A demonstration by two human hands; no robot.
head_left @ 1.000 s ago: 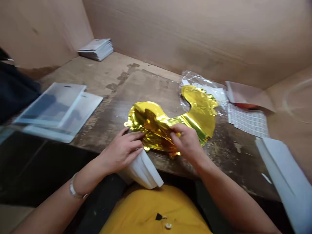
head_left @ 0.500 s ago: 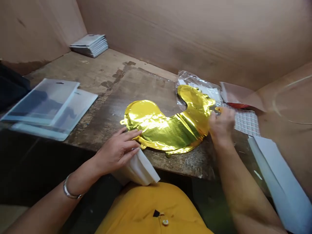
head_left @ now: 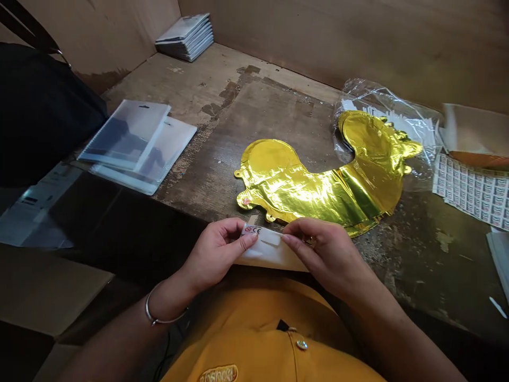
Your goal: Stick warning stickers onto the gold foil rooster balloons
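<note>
A: Both hands at the near edge of the table (head_left: 254, 101). Left hand (head_left: 217, 254) and right hand (head_left: 328, 254) pinching the top edge of a white packet (head_left: 267, 249) from either side, thumbs over, fingers under. Small printed mark at the packet's upper left corner.

B: Around them?

A: Just beyond the packet, flat on the wood: a gold foil balloon (head_left: 318, 185), curved, far end lying on a crumpled clear wrapper (head_left: 392, 109). Right of that, a sheet of small labels (head_left: 473, 188). Far left, 2 clear hang-bags (head_left: 137, 143), overlapping. Back corner, a stack of grey-white packets (head_left: 186, 34). Nothing between hands and balloon.

B: Anything hard to read?

A: Lower part of the packet hidden behind the fingers and the yellow shirt (head_left: 254, 339). Label print too small to read. A white sheet cut off at the right edge; a dark mass at the left, unclear what.

B: Against half a second back?

A: Then: left hand flat on the balloon's near end, right hand at its far end by the wrapper. Now: both off the balloon, drawn in close to the body, gripping the packet. Balloon lying loose, released, spread out flat.
</note>
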